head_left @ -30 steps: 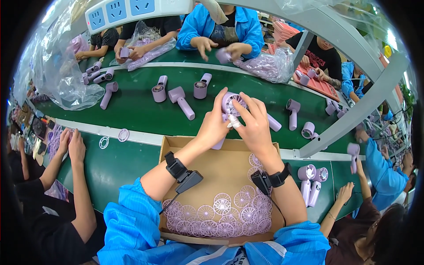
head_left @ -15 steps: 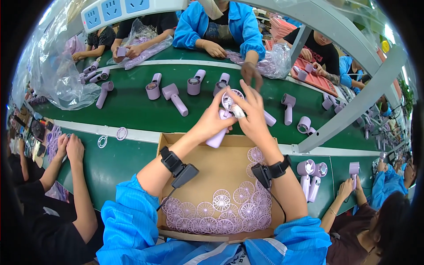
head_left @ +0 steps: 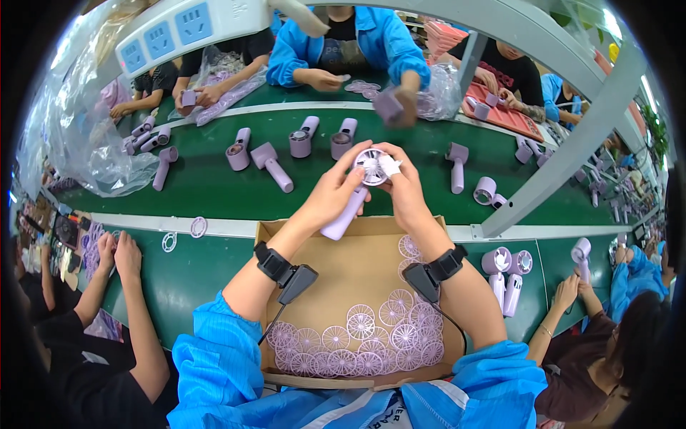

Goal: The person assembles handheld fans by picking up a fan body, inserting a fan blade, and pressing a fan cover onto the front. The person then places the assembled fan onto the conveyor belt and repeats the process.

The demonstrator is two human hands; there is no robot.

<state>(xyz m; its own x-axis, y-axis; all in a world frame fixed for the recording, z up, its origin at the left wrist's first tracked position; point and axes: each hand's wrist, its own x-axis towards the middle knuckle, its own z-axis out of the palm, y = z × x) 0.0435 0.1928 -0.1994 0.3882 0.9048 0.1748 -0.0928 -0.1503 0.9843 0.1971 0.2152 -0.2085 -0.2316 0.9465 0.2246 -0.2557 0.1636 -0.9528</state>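
A factory assembly line: workers in blue smocks [head_left: 371,43] sit along both sides of a green conveyor belt [head_left: 214,182] strewn with lilac handheld fan bodies [head_left: 270,163] (some unfinished), a cardboard box [head_left: 343,272] of fan grilles [head_left: 357,336] beside it, a power strip [head_left: 193,25] overhead.

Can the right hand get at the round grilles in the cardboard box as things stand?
Probably not at once: the right hand and left hand both grip the lilac fan. The grilles lie uncovered in the box below.
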